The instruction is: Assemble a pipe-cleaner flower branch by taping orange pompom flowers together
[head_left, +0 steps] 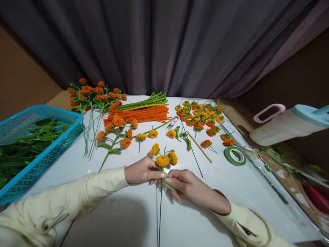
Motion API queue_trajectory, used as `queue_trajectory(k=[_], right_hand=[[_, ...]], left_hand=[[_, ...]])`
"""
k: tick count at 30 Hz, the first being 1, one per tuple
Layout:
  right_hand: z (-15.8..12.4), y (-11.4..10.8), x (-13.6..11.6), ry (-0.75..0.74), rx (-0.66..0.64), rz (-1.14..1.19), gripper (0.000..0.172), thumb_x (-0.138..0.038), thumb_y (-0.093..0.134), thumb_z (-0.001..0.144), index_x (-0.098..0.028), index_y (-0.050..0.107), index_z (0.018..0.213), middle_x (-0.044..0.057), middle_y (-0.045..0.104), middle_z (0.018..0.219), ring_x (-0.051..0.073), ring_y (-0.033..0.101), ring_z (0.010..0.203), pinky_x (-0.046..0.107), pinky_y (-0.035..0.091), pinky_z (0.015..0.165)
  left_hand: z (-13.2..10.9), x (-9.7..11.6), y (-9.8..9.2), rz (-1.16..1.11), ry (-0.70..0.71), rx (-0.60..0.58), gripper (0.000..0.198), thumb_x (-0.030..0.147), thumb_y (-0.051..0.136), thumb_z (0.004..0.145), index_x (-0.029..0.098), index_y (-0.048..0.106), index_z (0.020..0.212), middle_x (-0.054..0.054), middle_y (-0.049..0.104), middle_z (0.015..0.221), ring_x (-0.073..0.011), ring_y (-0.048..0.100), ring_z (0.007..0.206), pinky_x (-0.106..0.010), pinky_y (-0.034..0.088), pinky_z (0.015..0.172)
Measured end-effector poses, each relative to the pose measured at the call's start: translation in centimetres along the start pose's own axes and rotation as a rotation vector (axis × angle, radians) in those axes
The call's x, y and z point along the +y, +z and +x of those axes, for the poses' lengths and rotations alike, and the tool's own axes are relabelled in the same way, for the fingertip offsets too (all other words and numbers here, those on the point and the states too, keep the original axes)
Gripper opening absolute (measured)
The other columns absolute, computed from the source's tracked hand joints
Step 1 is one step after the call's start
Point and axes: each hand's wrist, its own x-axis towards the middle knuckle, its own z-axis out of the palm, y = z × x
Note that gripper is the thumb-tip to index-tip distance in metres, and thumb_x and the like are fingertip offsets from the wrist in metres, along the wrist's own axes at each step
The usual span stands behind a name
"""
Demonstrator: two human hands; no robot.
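Note:
My left hand (143, 171) pinches the stem of a small chenille flower stalk just below its yellow-orange flower heads (162, 161). A thin dark wire stem (160, 209) runs down from the fingers toward the table's near edge. Beside it, my right hand (189, 184) is closed on a pale green strip (169, 185) that looks like floral tape, its thumb and forefinger meeting the left fingertips at the stem. The exact wrap is hidden by the fingers. Loose yellow flower heads (153, 133) and a curled green leaf (189, 144) lie just beyond the hands.
Left stands a blue basket (77, 124) of green leaves. Orange pipe cleaners (138, 114), finished orange flowers (86, 92) and a flower-head pile (200, 116) lie behind. Pink snips (173, 122), a wooden stick (199, 146), a green tape roll (228, 157) and a tumbler (280, 127) are around.

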Motion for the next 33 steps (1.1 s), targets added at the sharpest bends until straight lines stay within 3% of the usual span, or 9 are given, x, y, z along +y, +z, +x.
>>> queue_trajectory(k=[8, 11, 20, 28, 33], right_hand=[[0.2, -0.1, 0.5, 0.013, 0.012, 0.013, 0.034, -0.047, 0.061, 0.075, -0.014, 0.054, 0.069, -0.006, 0.046, 0.047, 0.007, 0.039, 0.044, 0.018, 0.029, 0.045], [0.2, -0.2, 0.5, -0.004, 0.044, -0.017, 0.033, -0.045, 0.061, 0.076, -0.013, 0.057, 0.071, -0.006, 0.044, 0.047, 0.006, 0.037, 0.043, 0.018, 0.027, 0.043], [0.2, -0.9, 0.4, -0.050, -0.047, 0.060, 0.031, -0.041, 0.059, 0.079, -0.010, 0.062, 0.075, -0.005, 0.043, 0.046, 0.006, 0.035, 0.042, 0.018, 0.027, 0.043], [-0.2, -0.9, -0.3, -0.092, -0.027, -0.170, 0.024, -0.029, 0.051, 0.085, -0.009, 0.065, 0.083, -0.006, 0.040, 0.048, 0.005, 0.031, 0.043, 0.018, 0.023, 0.042], [-0.2, -1.1, -0.4, -0.091, -0.077, -0.088, 0.028, -0.032, 0.051, 0.085, -0.008, 0.064, 0.079, -0.005, 0.041, 0.049, 0.005, 0.032, 0.044, 0.018, 0.025, 0.043]], left_hand=[[0.0, 0.3, 0.1, 0.033, -0.039, 0.001, 0.041, 0.050, 0.057, 0.074, 0.010, 0.057, 0.065, -0.001, 0.055, 0.056, -0.0074, 0.044, 0.047, -0.020, 0.037, 0.046], [0.0, 0.4, 0.1, 0.012, -0.056, -0.008, 0.041, 0.050, 0.058, 0.073, 0.010, 0.057, 0.065, -0.001, 0.057, 0.058, -0.0074, 0.045, 0.047, -0.020, 0.037, 0.046], [-0.4, 1.2, 0.4, 0.030, -0.062, -0.027, 0.040, 0.049, 0.055, 0.076, 0.010, 0.059, 0.065, -0.003, 0.059, 0.060, -0.0072, 0.043, 0.046, -0.020, 0.037, 0.045], [-0.7, 2.0, 0.6, 0.147, 0.024, -0.011, 0.030, 0.034, 0.052, 0.081, 0.011, 0.059, 0.063, -0.001, 0.056, 0.056, -0.0083, 0.047, 0.051, -0.018, 0.038, 0.049], [-0.7, 1.9, 0.6, 0.146, 0.059, -0.022, 0.029, 0.034, 0.051, 0.082, 0.011, 0.058, 0.065, -0.001, 0.057, 0.057, -0.0088, 0.049, 0.052, -0.018, 0.040, 0.050]])
